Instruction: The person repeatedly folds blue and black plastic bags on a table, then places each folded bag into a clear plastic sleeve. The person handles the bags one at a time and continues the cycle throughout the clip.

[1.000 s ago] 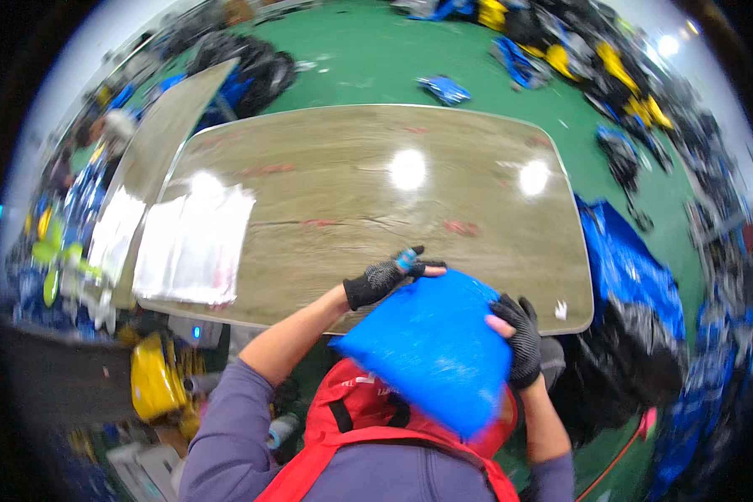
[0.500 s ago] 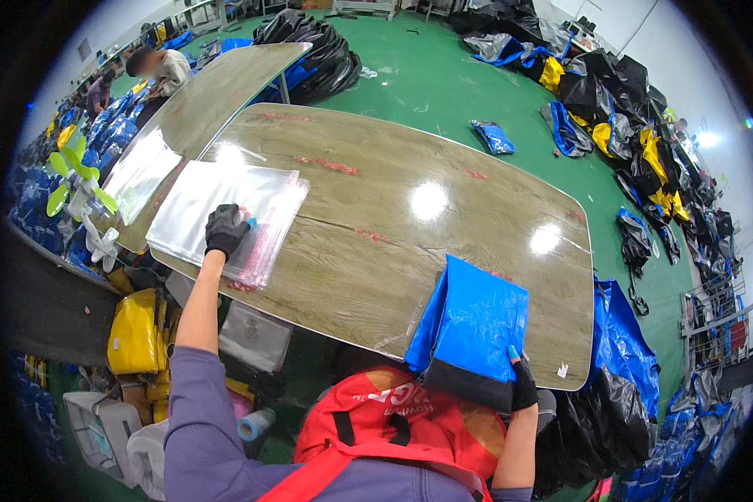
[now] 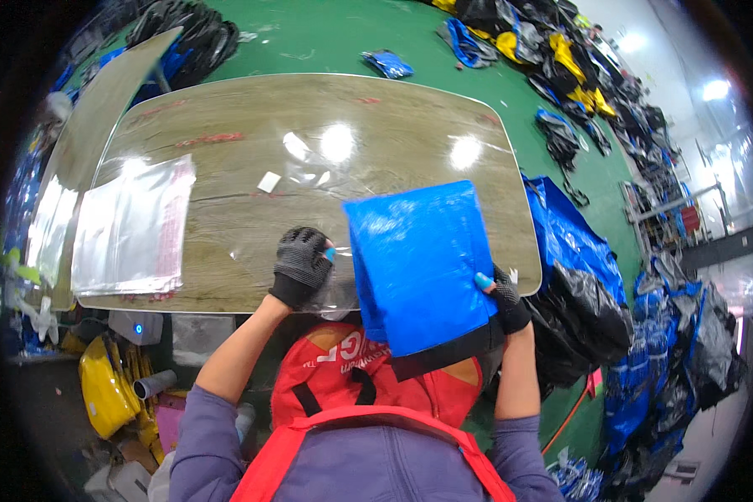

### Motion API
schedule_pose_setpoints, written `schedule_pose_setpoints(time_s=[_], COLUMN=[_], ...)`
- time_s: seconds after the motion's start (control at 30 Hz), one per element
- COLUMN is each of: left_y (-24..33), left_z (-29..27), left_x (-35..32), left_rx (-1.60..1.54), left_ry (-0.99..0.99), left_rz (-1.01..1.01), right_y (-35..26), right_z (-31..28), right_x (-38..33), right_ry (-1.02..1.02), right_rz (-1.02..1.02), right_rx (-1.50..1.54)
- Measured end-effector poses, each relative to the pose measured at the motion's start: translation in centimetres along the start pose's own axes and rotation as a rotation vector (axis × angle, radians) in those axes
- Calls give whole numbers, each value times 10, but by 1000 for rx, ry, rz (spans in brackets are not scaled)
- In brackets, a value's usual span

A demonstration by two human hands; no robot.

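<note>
Blue folded bag (image 3: 422,263) stands tilted at the near table (image 3: 226,151) edge, right hand (image 3: 502,294) gripping its right side. Left hand (image 3: 303,266), curled, pinches a clear plastic sleeve (image 3: 309,209) lying flat. Farther left lies a sleeve stack (image 3: 130,226).

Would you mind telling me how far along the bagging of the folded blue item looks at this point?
Done: a clear plastic bag lies pulled out on the wooden table, apart from the stack of clear bags. In hand: the left hand rests at that bag's near edge; the right hand holds the folded blue woven sack. Left: the sack is not yet inside.
</note>
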State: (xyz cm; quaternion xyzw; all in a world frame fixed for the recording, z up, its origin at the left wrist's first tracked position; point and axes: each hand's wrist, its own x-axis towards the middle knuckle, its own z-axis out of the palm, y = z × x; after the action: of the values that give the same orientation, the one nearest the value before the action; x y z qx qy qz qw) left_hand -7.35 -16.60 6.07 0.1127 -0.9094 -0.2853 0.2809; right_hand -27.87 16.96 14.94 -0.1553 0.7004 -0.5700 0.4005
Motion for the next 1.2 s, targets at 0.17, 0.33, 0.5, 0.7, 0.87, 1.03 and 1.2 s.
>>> schedule_pose_setpoints(time_s=[0.17, 0.33, 0.5, 0.7, 0.87, 1.03, 1.2], left_y=[7, 30, 43, 51, 56, 45, 32], left_z=[-12, -47, -72, -79, -78, -44, -43], left_x=[8, 14, -3, -18, -50, -81, -73], left_rx=[-330, -227, -168, -9, 244, -104, -659], left_ry=[-9, -252, -256, -251, -219, 241, 215], left_rz=[-293, -9, 203, 161, -73, -331, -853], right_y=[-20, 40, 85, 58, 56, 54, 61], right_z=[26, 113, 122, 99, 113, 114, 129], right_x=[-19, -25, 37, 109, 73, 51, 31], right_ry=[-22, -282, -480, -379, -87, -47, 329], right_rz=[179, 23, -439, -434, -143, 23, -448], right_rx=[-31, 13, 493, -460, -73, 65, -331])
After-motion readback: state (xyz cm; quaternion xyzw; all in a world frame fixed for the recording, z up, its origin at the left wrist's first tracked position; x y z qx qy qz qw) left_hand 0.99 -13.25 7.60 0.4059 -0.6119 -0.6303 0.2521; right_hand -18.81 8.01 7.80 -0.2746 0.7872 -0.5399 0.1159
